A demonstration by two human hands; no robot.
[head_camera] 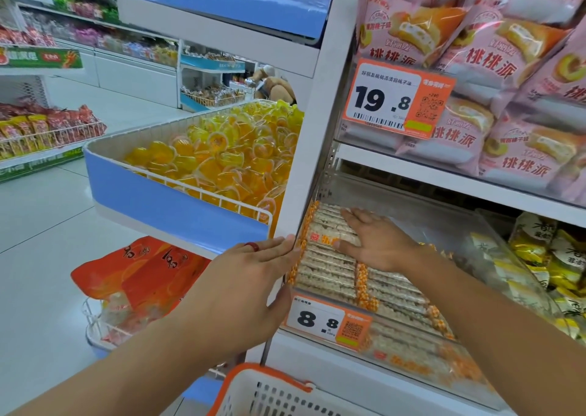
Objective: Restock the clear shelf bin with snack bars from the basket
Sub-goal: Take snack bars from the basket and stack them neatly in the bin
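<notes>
The clear shelf bin (494, 244) sits on the lower right shelf and holds rows of snack bars (326, 276) in clear wrappers with orange checked ends. My right hand (377, 244) lies flat on top of the bars inside the bin, fingers straight and pointing left. My left hand (250, 276), wearing a red ring, rests with straight fingers against the bin's left front corner and the white shelf post. The white basket with an orange rim (269, 390) is at the bottom edge, below the shelf; its contents are hidden.
An orange 8.8 price tag (326, 322) hangs on the bin's front. Pink cake packs (494, 66) fill the shelf above. A blue tray of yellow jelly cups (222, 161) juts out at left, orange bags (142, 273) below it. Yellow packets (551, 263) lie right of the bin.
</notes>
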